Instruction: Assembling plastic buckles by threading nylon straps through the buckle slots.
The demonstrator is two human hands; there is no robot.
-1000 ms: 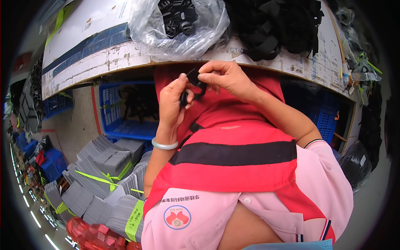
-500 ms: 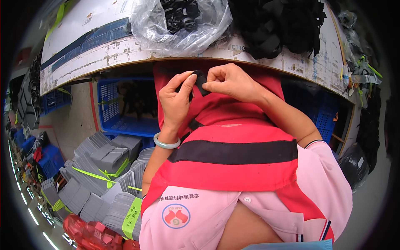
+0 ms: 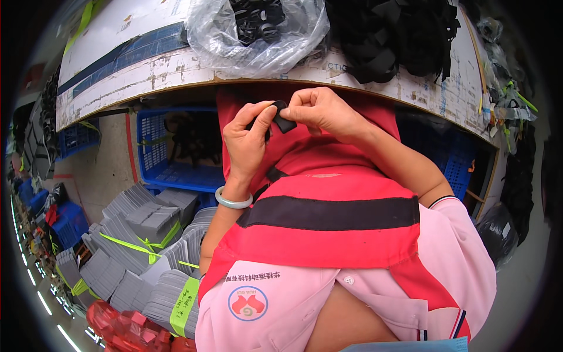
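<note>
Above my lap, my left hand (image 3: pixel 246 139) pinches a short black strap (image 3: pixel 285 122) between thumb and forefinger. More black material shows beneath that hand's fingers, mostly hidden. My right hand (image 3: pixel 329 112) is closed with its thumb and forefinger at the strap's upper right edge. The lower part of the strap hangs free between the hands, against the red apron (image 3: pixel 316 234). Whether a buckle sits on the strap, I cannot tell.
Across the worn white table (image 3: pixel 158 79) lie a clear plastic bag (image 3: pixel 205 44) of black buckles (image 3: pixel 258 20) and a heap of black straps (image 3: pixel 390 41). Under it stands a blue crate (image 3: pixel 182 179). Tied stacks of grey pads (image 3: pixel 126 234) lie at left, beside red plastic-wrapped goods (image 3: pixel 132 331).
My right fingertips have shifted slightly up and left along the strap, and its free part now sits more tilted. My left hand keeps nearly the same place.
</note>
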